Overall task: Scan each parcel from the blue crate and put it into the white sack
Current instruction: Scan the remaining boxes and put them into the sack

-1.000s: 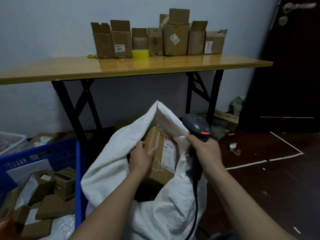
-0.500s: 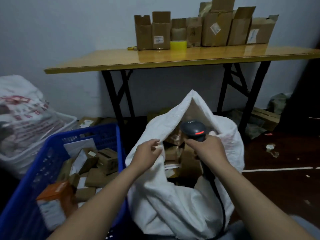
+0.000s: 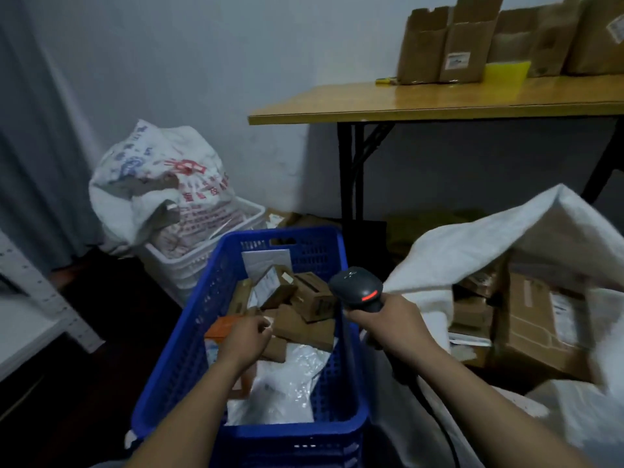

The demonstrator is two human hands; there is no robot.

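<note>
The black scanner (image 3: 358,287) is gripped by its handle in the right hand (image 3: 391,320), over the right rim of the blue crate (image 3: 189,336). The left hand (image 3: 244,339) is seen inside the crate, fingers curled on the brown parcels (image 3: 304,327); whether one is grasped cannot be told. The white sack (image 3: 449,251) is spread open just to the right.

A small parcel-sorting room: labelled cardboard boxes (image 3: 452,45) line the tabletop (image 3: 422,101), with a parcel-filled blue crate (image 3: 189,349) and stuffed sacks (image 3: 158,184) on the floor.

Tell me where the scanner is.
In the head view, the scanner is right of centre, gripped by the right hand between the blue crate and the white sack.
</note>
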